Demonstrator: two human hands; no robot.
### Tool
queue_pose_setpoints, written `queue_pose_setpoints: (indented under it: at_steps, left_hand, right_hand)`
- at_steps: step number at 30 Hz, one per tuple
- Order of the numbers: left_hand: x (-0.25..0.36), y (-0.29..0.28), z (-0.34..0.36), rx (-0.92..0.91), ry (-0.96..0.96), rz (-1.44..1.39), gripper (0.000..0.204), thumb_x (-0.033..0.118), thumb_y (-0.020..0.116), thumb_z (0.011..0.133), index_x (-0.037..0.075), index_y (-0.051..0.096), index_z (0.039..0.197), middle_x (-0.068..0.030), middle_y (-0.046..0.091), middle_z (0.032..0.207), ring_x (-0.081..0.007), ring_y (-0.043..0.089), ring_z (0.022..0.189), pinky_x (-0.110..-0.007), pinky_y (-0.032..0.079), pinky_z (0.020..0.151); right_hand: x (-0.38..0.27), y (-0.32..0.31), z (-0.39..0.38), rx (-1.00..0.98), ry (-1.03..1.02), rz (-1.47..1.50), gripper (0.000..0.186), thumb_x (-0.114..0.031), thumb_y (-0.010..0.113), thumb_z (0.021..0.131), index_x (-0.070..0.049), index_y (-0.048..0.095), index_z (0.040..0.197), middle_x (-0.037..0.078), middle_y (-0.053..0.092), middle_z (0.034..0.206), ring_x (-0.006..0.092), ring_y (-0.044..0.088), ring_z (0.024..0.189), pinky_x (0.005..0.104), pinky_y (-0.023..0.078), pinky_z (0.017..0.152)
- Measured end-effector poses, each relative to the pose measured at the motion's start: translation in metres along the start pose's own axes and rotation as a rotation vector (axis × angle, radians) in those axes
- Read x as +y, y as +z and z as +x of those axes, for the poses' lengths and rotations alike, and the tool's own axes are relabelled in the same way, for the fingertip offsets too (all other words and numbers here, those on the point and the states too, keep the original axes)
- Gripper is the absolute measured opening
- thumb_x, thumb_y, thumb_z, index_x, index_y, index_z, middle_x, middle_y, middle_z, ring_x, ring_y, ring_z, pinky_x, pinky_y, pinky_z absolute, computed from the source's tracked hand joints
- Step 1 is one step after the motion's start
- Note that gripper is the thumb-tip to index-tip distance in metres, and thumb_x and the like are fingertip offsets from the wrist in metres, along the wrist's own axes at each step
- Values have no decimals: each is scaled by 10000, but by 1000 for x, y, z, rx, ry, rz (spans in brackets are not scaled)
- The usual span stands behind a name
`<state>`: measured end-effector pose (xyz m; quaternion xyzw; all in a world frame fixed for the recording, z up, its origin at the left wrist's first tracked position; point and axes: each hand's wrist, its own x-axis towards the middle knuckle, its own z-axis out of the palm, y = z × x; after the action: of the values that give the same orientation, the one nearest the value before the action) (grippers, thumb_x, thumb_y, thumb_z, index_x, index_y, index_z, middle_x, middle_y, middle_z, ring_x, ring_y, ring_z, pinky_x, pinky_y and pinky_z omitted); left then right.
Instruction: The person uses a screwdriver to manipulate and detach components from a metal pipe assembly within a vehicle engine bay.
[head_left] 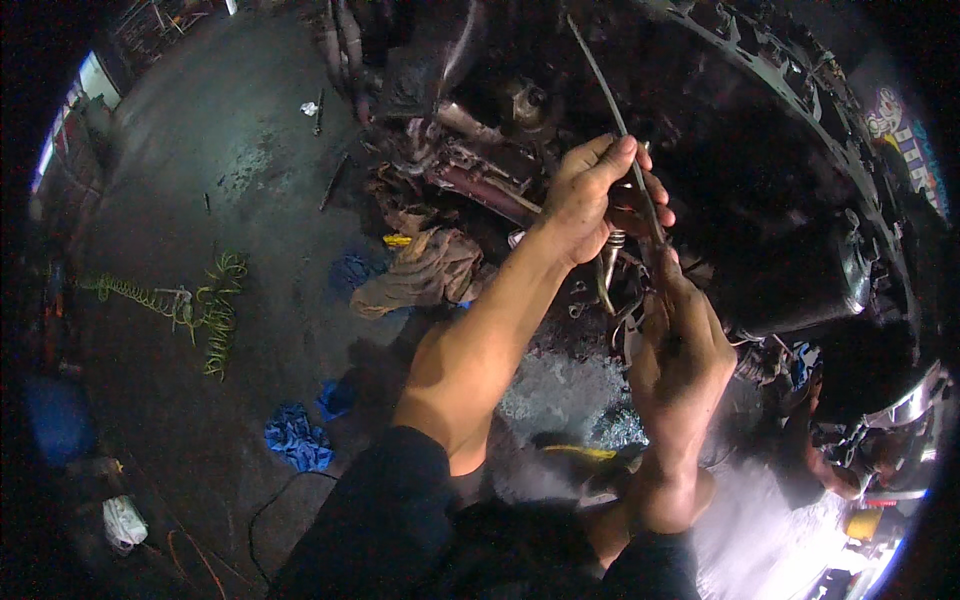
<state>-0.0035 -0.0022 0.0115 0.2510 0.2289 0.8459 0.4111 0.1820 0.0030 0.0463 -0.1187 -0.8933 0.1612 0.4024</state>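
A long, thin grey rod or stiff line (597,75) slants down from the top middle of the view to my two hands. My left hand (585,200) is closed around it, with the thumb pressed along its side. Lower down, my right hand (685,330) grips the same line near its lower end; that end is hidden by the fingers. Just below my left hand is a small metal fitting with a curved pipe (607,275). Dark, greasy vehicle parts (470,180) lie behind and beside both hands.
A brown rag (430,270) lies left of my forearm. On the dark floor are crumpled blue cloths or gloves (297,437), a green coiled hose (215,320) and a thin dark rod (334,182). A shiny metal cylinder (850,270) stands at right, near what looks like another person's hand (838,475).
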Motion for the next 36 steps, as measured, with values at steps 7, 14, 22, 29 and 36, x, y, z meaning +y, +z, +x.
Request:
queue_pose_setpoints:
  at_steps: [7, 14, 22, 29, 36]
  left_hand:
    - [1, -11, 12, -51, 29, -79, 300, 338, 523, 1041, 46, 591, 1039, -164, 676, 839, -332, 703, 755, -485, 606, 628]
    - [-1, -2, 22, -67, 19, -70, 290, 335, 522, 1041, 57, 606, 1045, -179, 683, 908, -358, 720, 818, -545, 616, 669]
    - [1, 4, 19, -152, 14, -139, 286, 315, 536, 1038, 38, 608, 1033, -205, 692, 916, -378, 721, 847, -516, 622, 744]
    - [-7, -5, 21, -102, 25, -128, 296, 319, 553, 1031, 32, 617, 1066, -199, 707, 952, -347, 732, 836, -481, 635, 719]
    - [7, -8, 28, -81, 90, -131, 384, 373, 543, 1033, 16, 601, 1162, -186, 713, 967, -329, 732, 851, -464, 632, 742]
  right_hand:
    - [-1, -1, 16, -19, 11, -33, 363, 74, 591, 877, -6, 660, 1225, 215, 687, 1010, 366, 703, 891, 398, 547, 757]
    - [6, -7, 23, -10, -13, -43, 448, 61, 611, 845, -25, 633, 1284, 192, 676, 945, 359, 690, 796, 413, 553, 704]
    - [-3, -20, 28, -63, 13, -140, 433, 66, 639, 794, -41, 665, 1214, 189, 668, 915, 368, 675, 776, 400, 544, 679]
    - [-7, -43, 14, -99, 80, -160, 357, 75, 649, 859, -31, 700, 1196, 202, 723, 1012, 250, 736, 861, 317, 555, 758]
    - [14, 6, 59, -62, -57, -90, 355, 3, 657, 847, -76, 679, 1192, 178, 682, 894, 379, 678, 771, 428, 543, 655]
